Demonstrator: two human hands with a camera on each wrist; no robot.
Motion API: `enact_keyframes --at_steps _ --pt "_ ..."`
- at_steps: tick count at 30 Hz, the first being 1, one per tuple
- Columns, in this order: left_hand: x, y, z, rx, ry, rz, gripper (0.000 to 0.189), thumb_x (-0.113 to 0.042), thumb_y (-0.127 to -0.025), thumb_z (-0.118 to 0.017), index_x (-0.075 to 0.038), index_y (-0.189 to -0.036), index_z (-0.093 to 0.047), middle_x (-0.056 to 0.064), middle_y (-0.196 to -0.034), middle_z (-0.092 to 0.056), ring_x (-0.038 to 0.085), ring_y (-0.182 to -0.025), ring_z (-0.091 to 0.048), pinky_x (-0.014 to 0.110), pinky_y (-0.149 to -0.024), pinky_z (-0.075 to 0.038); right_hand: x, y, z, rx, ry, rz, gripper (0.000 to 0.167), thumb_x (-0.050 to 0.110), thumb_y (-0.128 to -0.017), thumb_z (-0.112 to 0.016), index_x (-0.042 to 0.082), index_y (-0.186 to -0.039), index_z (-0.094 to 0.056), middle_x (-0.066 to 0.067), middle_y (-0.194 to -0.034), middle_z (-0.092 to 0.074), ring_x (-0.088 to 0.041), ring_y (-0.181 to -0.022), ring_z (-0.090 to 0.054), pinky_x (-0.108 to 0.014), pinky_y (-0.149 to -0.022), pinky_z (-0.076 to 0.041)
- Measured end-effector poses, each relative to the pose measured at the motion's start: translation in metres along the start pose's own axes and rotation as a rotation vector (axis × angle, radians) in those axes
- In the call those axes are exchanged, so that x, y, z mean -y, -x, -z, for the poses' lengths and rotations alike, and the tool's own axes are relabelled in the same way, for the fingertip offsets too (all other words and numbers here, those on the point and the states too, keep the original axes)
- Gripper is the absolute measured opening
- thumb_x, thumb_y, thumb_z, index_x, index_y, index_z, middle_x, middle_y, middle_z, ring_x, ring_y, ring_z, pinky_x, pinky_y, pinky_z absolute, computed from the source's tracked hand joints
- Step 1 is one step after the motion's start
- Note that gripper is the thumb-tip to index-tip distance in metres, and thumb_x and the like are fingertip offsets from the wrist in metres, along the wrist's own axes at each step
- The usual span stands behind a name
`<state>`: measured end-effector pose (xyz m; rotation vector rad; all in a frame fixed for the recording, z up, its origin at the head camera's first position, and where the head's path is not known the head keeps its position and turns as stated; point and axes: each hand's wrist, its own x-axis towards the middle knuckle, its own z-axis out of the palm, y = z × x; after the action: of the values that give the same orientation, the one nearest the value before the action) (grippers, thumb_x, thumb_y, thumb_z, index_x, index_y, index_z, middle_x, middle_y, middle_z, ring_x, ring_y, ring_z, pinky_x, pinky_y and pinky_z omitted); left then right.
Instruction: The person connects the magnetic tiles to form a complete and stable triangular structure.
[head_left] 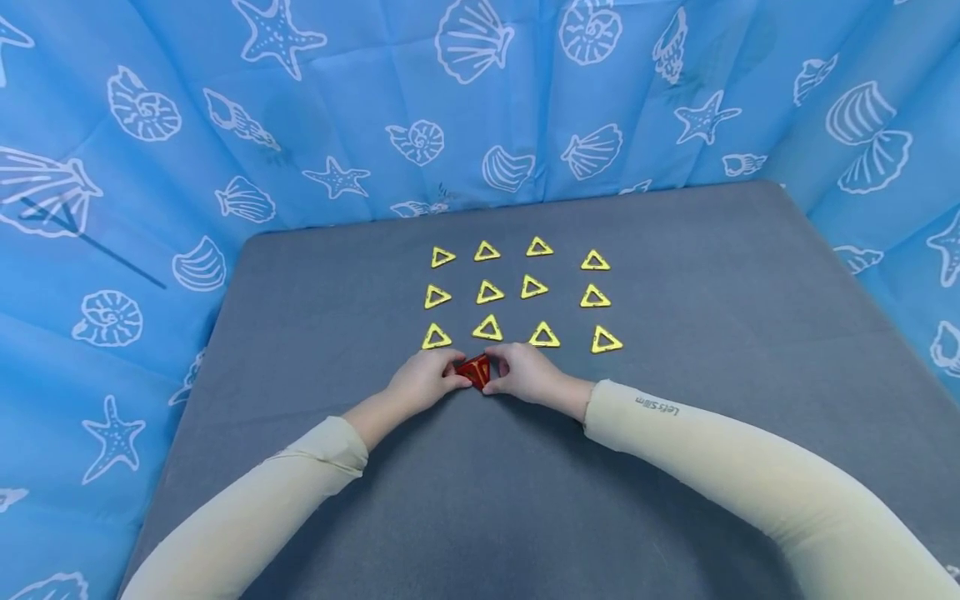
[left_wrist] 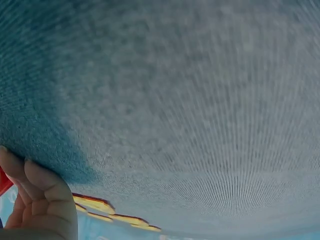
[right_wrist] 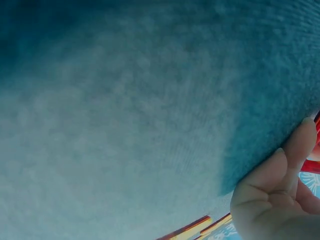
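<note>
Near the middle of the bench (head_left: 487, 508), just on the near side of three rows of yellow triangles (head_left: 491, 299), the red piece (head_left: 475, 372) sits between my two hands. My left hand (head_left: 423, 381) pinches its left side between thumb and fingers; my right hand (head_left: 531, 374) pinches the right side likewise, both grips narrow. I cannot tell whether the piece rests on the bench or is slightly raised, nor whether it is one part or several set together. Twelve triangles lie flat and apart from one another, none in either grip. Step in hand, in my judgement: shaping or aligning the red piece two-handed. The next move, I assess, calls for even pressure from both sides and a check of the edges before either grip loosens
</note>
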<state>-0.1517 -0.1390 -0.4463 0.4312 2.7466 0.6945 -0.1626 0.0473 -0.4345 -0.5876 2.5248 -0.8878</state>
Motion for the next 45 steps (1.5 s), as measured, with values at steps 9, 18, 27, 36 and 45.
enact_keyframes --at_steps 9,18,27,36,45 --pt "-0.0016 -0.0008 -0.0018 -0.034 0.025 0.02 0.024 -0.022 -0.085 -0.076 -0.004 -0.1 -0.07 -0.004 -0.067 -0.057 0.008 -0.059 -0.05 0.025 -0.056 -0.04 0.001 -0.0012 -0.0018 -0.024 0.017 -0.025 0.055 0.017 -0.081 -0.081 -0.004 -0.127 -0.059 -0.002 -0.07 -0.054 -0.013 -0.06 -0.047 -0.026 -0.054 -0.036" --pt "-0.0019 -0.0019 -0.0009 -0.034 0.041 0.029 0.023 -0.021 -0.084 -0.077 -0.004 -0.098 -0.07 -0.003 -0.066 -0.055 0.009 -0.059 -0.048 0.025 -0.055 -0.038 -0.0009 -0.0014 -0.0027 -0.028 0.015 -0.019 0.056 0.017 -0.081 -0.081 -0.004 -0.128 -0.059 -0.002 -0.071 -0.054 -0.013 -0.06 -0.047 -0.026 -0.055 -0.036" --pt "-0.0012 -0.0002 -0.0015 -0.041 0.054 0.043 0.022 -0.024 -0.085 -0.077 -0.007 -0.096 -0.069 -0.004 -0.065 -0.052 0.009 -0.057 -0.045 0.024 -0.053 -0.035 -0.0016 -0.0019 -0.0019 -0.016 0.033 0.018 0.059 0.017 -0.081 -0.081 -0.005 -0.13 -0.057 -0.002 -0.07 -0.053 -0.012 -0.059 -0.047 -0.025 -0.054 -0.036" --pt "-0.001 0.0014 -0.0023 -0.037 0.038 0.06 0.023 -0.026 -0.084 -0.077 -0.008 -0.095 -0.068 -0.004 -0.065 -0.052 0.009 -0.057 -0.045 0.024 -0.053 -0.034 -0.001 -0.0014 0.0002 0.022 0.032 0.04 0.066 0.018 -0.081 -0.081 -0.005 -0.136 -0.051 -0.002 -0.071 -0.054 -0.013 -0.061 -0.048 -0.026 -0.056 -0.038" --pt "0.0006 -0.0004 -0.0026 -0.02 0.028 0.05 0.022 -0.026 -0.085 -0.076 -0.008 -0.094 -0.067 -0.003 -0.066 -0.053 0.01 -0.057 -0.046 0.025 -0.053 -0.035 0.0007 -0.0031 0.0021 0.051 0.039 0.049 0.066 0.016 -0.081 -0.081 -0.005 -0.136 -0.051 -0.003 -0.073 -0.055 -0.013 -0.063 -0.049 -0.026 -0.058 -0.039"
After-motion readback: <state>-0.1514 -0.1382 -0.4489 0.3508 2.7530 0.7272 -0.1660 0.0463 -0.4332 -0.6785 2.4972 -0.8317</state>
